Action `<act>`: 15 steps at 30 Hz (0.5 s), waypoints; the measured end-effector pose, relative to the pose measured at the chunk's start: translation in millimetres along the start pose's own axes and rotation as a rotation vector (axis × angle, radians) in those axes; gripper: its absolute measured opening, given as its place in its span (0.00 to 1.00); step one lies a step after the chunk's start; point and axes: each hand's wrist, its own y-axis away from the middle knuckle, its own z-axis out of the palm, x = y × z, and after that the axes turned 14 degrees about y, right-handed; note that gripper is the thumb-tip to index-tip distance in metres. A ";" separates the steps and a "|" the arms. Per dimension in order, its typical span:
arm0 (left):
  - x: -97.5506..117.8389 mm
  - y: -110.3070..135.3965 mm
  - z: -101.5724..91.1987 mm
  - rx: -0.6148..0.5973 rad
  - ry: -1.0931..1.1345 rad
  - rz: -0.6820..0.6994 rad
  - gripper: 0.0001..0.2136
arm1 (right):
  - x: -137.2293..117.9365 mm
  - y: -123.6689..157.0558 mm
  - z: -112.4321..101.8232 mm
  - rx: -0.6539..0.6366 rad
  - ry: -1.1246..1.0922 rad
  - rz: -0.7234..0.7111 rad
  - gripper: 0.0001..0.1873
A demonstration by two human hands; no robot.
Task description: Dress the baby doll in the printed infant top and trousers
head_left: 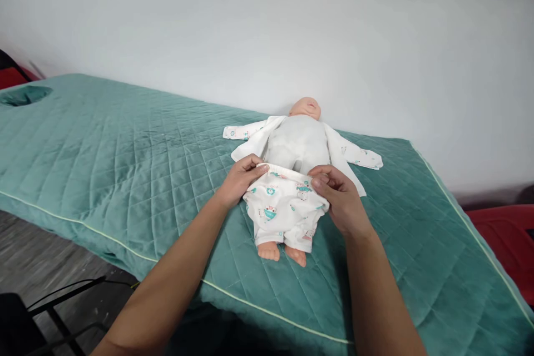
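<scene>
A baby doll (pixel 298 142) lies on its back with its head toward the wall. White printed baby pants (pixel 283 206) cover its legs, and its two feet stick out of the leg openings. My left hand (pixel 242 178) pinches the waistband at its left end. At the other end of the waistband, my right hand (pixel 340 194) grips the cloth between thumb and fingers. The band is stretched between both hands, just below the doll's grey-white torso. A white printed jacket (pixel 348 150) hangs open around the torso, its sleeves spread to either side.
Beneath the doll is a bed with a green quilted cover (pixel 167 167), with a hole (pixel 25 95) at its far left end. A white wall (pixel 250 39) runs behind. A red chair (pixel 504 245) stands at the right, and a black metal frame (pixel 54 311) is at lower left.
</scene>
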 end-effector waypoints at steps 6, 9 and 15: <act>-3.9 -5.6 -0.2 0.171 0.050 0.065 0.17 | 4.2 -6.1 -15.6 0.127 -0.087 0.050 0.11; -7.6 -10.3 -1.5 0.243 0.068 0.092 0.18 | 6.6 -10.7 -21.0 0.203 -0.224 0.064 0.11; -9.2 -16.6 -1.1 0.257 -0.040 0.098 0.18 | 14.8 -15.8 -16.2 0.246 -0.291 0.017 0.14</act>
